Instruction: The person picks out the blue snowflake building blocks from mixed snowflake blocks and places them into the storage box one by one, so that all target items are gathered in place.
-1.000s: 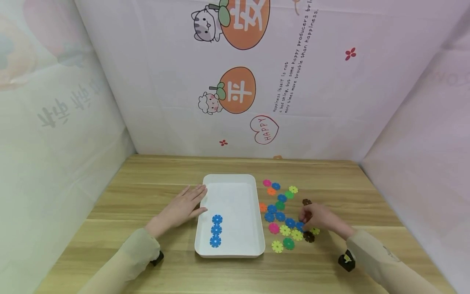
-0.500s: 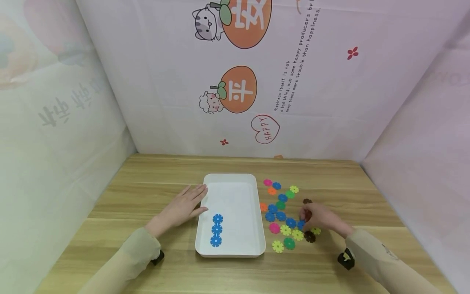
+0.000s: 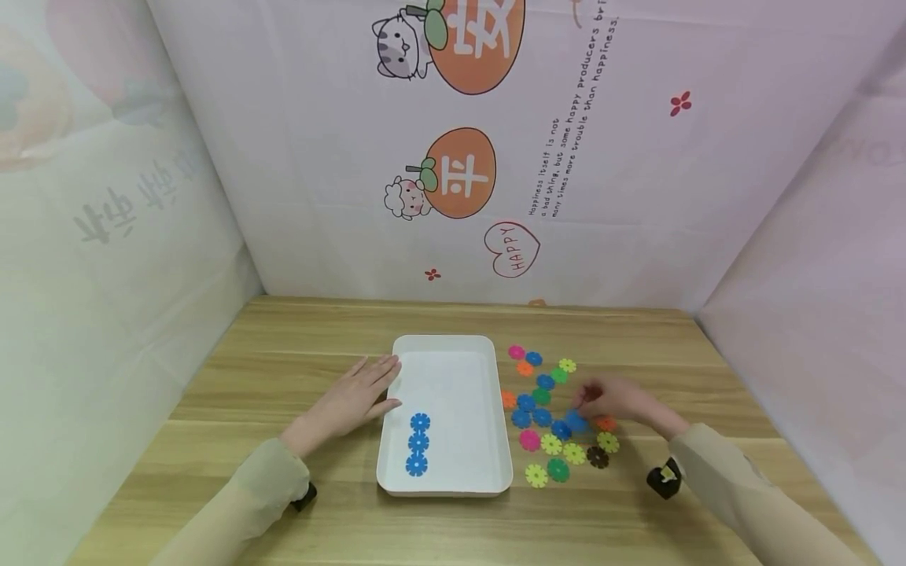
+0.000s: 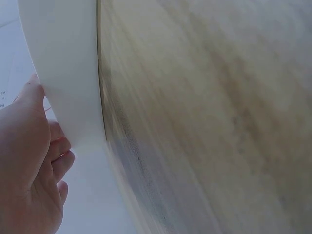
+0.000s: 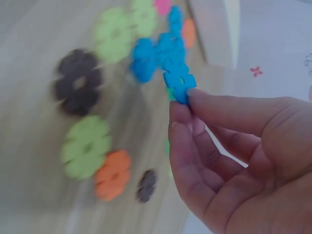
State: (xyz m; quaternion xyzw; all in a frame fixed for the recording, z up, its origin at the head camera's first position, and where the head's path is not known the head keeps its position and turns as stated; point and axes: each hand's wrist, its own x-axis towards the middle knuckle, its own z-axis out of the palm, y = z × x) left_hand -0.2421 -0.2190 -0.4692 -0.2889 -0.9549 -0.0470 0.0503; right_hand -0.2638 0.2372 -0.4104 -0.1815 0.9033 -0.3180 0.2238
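My right hand (image 3: pixel 616 399) is raised a little over the right part of a scatter of plastic snowflake discs. Between thumb and fingertips it pinches a blue snowflake disc (image 5: pixel 179 80). My left hand (image 3: pixel 347 401) rests against the left rim of a white tray (image 3: pixel 460 385), fingers stretched out. Three blue snowflake discs (image 3: pixel 418 443) lie in a row at the tray's lower left, edges meeting; whether they are linked I cannot tell. In the left wrist view, the left hand (image 4: pixel 29 161) touches the tray's side wall (image 4: pixel 66 63).
Loose discs lie right of the tray: pink (image 3: pixel 529 440), yellow-green (image 3: pixel 535 475), green (image 3: pixel 558 470), orange (image 3: pixel 605 424), dark brown (image 3: pixel 598 457) and several blue ones (image 3: pixel 541 417). White printed sheets (image 3: pixel 340 196) stand behind and beside the wooden table (image 3: pixel 304 322).
My right hand has lifted slightly and shifted left with the blue disc, uncovering the orange disc. The left hand and tray have stayed put.
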